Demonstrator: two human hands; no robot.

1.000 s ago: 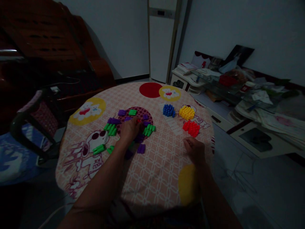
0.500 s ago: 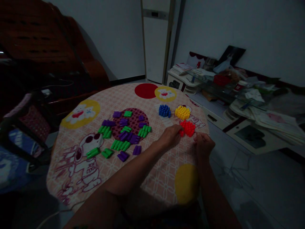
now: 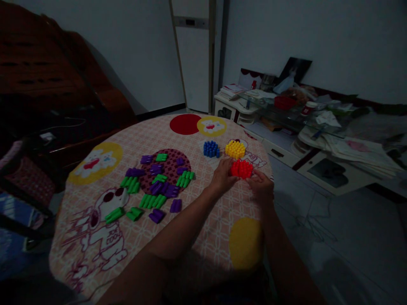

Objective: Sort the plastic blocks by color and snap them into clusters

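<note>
A compact cluster of red plastic building blocks (image 3: 241, 169) stands near the right side of the table. My left hand (image 3: 223, 176) holds its left side, fingers bent round the edge. On the opposite side, the fingers of my right hand (image 3: 261, 186) press against the red blocks. Just behind are a cluster of yellow blocks (image 3: 235, 149) and, further left, one of blue blocks (image 3: 211, 149). Loose green blocks (image 3: 152, 201) and purple blocks (image 3: 156, 216) lie scattered left of my left forearm, some single pieces and some joined in rows.
A patterned cloth covers the round table (image 3: 203, 237). To the right stands a low white cabinet (image 3: 286, 154) with a glass top, papers and bags on it. A wooden bench (image 3: 60, 84) is at the left, and a tall white appliance (image 3: 195, 63) stands behind.
My right hand has moved in from beside the red blocks to touch them. The red cluster looks more even and compact. The camera has turned a little to the right.
</note>
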